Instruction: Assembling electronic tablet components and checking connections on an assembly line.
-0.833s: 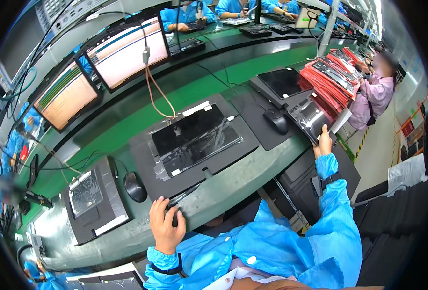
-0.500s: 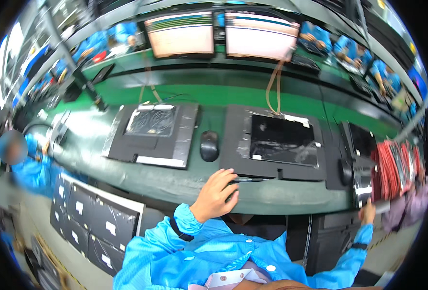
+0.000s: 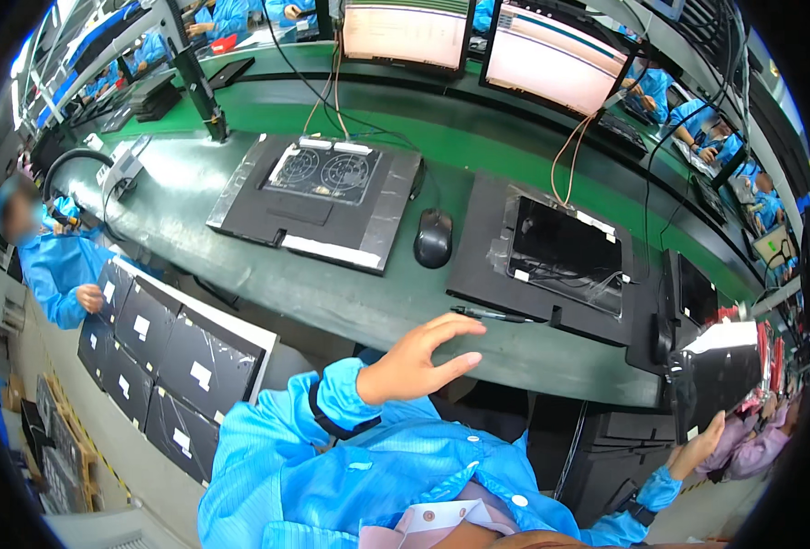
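Observation:
My left hand (image 3: 416,360) hovers over the near edge of the green bench (image 3: 332,302), empty, its fingers and thumb apart. A black pen (image 3: 496,315) lies just beyond its fingertips. At the far right my right hand (image 3: 700,446) grips the lower edge of a flat dark panel (image 3: 718,373) with a white strip along its top. The panel is tilted up, and some fingers are hidden behind it. In front of me a black foam pad (image 3: 482,265) bears a glossy dark screen (image 3: 565,249) wrapped in clear film.
Left of a black mouse (image 3: 433,240), another foam pad (image 3: 332,252) carries a panel with circular patterns (image 3: 322,172). A second mouse (image 3: 663,337) and red sleeves (image 3: 771,361) are at the right. Panels fill a rack (image 3: 272,348) at lower left, beside a co-worker (image 3: 62,265). Two monitors (image 3: 556,59) stand behind.
My right hand has lifted the dark panel and tilted it up at the right. My left hand has moved slightly right, its fingers extended. The whole view has turned and shifted.

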{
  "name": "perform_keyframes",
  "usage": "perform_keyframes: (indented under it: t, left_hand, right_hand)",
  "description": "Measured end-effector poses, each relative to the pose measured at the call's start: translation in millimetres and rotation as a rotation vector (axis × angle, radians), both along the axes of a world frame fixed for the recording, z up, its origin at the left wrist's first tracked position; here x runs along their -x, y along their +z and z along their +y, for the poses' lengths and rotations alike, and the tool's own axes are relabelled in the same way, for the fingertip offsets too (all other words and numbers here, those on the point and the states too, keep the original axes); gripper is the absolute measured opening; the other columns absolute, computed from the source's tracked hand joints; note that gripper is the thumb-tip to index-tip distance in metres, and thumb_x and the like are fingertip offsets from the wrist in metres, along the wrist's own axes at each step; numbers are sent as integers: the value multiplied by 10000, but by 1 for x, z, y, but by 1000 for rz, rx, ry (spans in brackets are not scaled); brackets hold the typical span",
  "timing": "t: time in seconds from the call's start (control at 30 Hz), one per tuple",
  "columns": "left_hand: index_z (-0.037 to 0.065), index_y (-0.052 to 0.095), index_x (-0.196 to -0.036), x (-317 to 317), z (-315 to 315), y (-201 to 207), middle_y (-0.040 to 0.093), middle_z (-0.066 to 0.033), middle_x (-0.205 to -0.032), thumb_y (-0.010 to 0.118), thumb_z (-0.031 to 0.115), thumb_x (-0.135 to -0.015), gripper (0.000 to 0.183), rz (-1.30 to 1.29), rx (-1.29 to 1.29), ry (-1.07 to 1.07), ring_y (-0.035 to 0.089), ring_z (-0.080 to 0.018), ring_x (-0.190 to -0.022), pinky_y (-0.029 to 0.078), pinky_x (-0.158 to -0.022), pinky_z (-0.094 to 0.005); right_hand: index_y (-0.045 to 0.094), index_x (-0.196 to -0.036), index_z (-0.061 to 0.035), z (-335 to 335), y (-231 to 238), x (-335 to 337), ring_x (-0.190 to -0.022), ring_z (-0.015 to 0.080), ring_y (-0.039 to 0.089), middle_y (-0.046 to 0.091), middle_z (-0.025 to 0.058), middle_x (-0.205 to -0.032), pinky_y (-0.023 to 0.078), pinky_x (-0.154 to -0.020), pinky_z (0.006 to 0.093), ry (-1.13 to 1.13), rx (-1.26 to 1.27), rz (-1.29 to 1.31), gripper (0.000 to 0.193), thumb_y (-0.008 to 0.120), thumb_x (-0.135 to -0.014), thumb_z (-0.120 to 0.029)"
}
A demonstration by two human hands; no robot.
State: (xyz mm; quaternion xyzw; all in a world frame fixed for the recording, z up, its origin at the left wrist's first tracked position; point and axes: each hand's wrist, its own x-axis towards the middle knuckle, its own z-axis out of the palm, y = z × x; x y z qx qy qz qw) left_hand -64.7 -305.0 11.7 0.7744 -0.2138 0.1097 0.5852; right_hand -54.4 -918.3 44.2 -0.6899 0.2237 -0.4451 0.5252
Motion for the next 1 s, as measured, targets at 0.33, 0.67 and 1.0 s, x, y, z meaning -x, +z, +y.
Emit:
perform_keyframes:
  t: [0.33, 0.67, 1.0]
  left_hand:
    - [-33, 388, -1494, 37, 53, 9, 544, -196, -1440, 641, 118, -921, 644, 625, 912, -131, 566, -337, -1315, 466, -1109, -467]
    - [39, 511, -1432, 108, 133, -25, 596, -133, -1400, 592, 2, -965, 476, 174, 1308, 510, 575, -314, -1287, 431, -1135, -493]
    - [49, 475, -1473, 95, 144, -33, 559, -121, -1455, 581, 45, -988, 496, 253, 1438, 458, 533, -328, -1338, 393, -1162, -533]
  right_hand:
    - [625, -1154, -10, 416, 31, -95, -890, 72, 523, 577, -26, -965, 455, -795, 259, 1630, 186, 284, 263, 548, -1081, -251]
    - [711, -1117, 7, 538, -33, -189, -1182, 389, 568, 603, 215, -1272, 435, -1029, 479, 1256, 1156, 5, 502, 664, -932, -457]
    - [694, -1131, -22, 562, -27, -232, -1077, 368, 624, 675, 171, -1124, 474, -931, 486, 1182, 1075, 31, 388, 648, -924, -347]
